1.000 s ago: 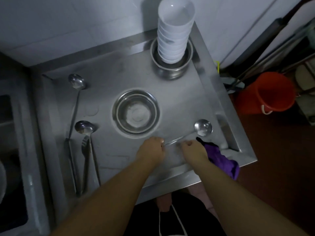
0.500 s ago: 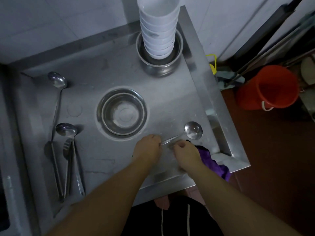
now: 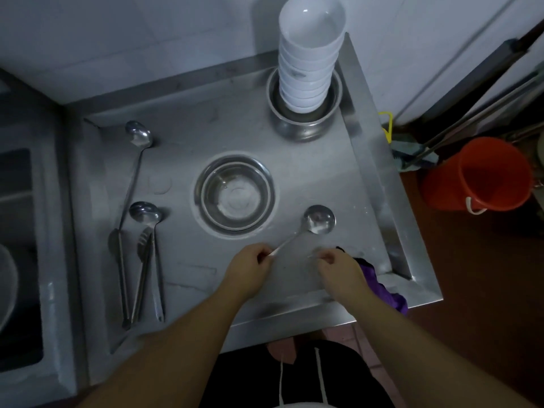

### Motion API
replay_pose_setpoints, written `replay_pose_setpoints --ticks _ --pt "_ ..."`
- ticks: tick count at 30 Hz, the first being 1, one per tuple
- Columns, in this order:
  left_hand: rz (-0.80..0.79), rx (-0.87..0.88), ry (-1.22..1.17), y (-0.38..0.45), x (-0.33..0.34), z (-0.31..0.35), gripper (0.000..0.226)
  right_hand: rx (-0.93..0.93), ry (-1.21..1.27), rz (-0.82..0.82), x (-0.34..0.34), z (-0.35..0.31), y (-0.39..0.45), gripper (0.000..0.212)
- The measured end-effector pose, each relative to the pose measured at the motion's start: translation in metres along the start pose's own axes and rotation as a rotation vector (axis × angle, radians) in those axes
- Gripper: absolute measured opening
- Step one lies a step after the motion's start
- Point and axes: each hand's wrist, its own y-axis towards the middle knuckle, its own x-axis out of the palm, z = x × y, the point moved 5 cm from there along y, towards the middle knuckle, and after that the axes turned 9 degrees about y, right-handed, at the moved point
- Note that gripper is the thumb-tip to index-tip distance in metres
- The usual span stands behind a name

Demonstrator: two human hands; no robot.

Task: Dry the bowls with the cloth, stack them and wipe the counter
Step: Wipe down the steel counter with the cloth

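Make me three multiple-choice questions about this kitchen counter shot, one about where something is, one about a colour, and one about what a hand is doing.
1. Where does the stack of white bowls stand?
A. Inside a steel pot at the counter's far right corner
B. In the sink
C. On the floor

2. What colour is the bucket on the floor?
A. Blue
B. Orange-red
C. White

3. What is the left hand doing?
A. Resting flat on the counter
B. Lifting a bowl
C. Pinching the handle of the ladle

Answers:
1. A, the stack rises out of the steel pot by the wall.
2. B, the bucket right of the counter is orange-red.
3. C, its fingers close on the end of the handle while the ladle's bowl lies on the counter.
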Motion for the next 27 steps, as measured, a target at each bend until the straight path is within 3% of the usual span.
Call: replay_pose_setpoints --ticks 3,12,22,27 --pt "0.087 -0.144 -0.135 -0.021 -0.015 -0.035 0.023 -0.044 -0.073 -0.039 0.025 -0.01 -0.001 0.025" --pt "0.298 -0.43 -0.458 -0.076 -0.042 -0.144 0.005 -0.108 -0.224 -0.149 0.093 -0.016 -0.018 0.015" --pt "0.354 -0.543 -0.486 -0.081 -0.044 -0.19 0.005 -0.111 -0.307 -0.18 0.134 -0.019 -0.028 0.019" --pt "0.36 -0.542 -0.318 -0.078 -0.049 -0.194 0.01 -0.137 -0.321 -0.171 0.141 -0.025 -0.028 0.018"
